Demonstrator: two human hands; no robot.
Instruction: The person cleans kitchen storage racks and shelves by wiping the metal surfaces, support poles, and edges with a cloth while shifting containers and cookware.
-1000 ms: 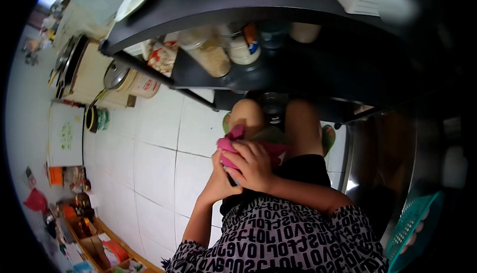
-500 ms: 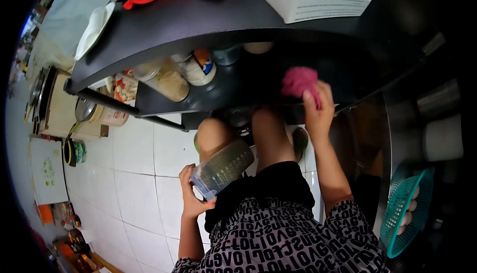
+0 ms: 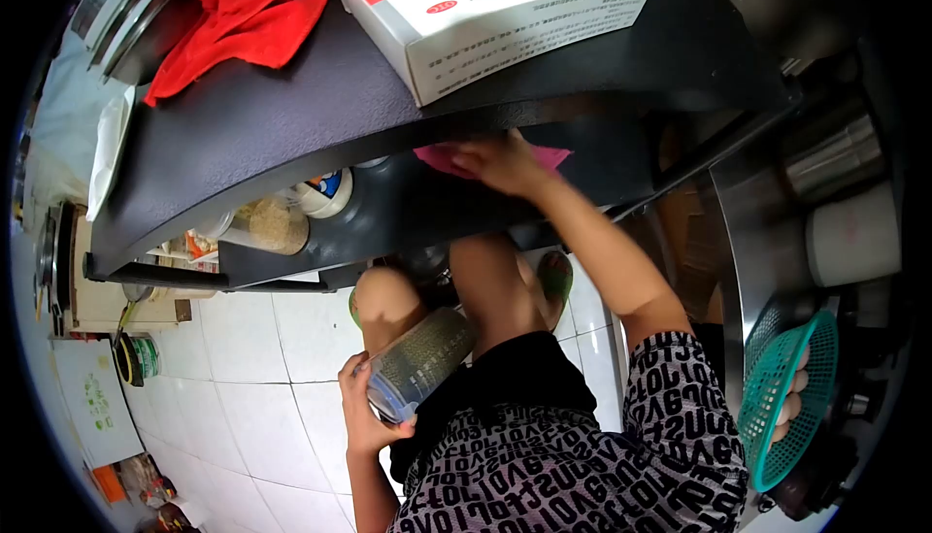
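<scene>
My left hand grips the lidded end of a clear plastic storage container, tilted over my lap. Its contents look like small greenish grains. Under the tabletop, my right hand presses a pink cloth on the dark lower shelf; the hand is slightly blurred and partly in shadow. To its left on that shelf stand a jar of pale grains and a white tub with an orange and blue label.
Above the shelf, the black tabletop carries a white medicine box and a red cloth. A teal basket of eggs stands at right. White floor tiles lie at left.
My right hand has moved left and deeper under the tabletop with the pink cloth, now spread flatter. My left hand still holds the container. The view has shifted right.
</scene>
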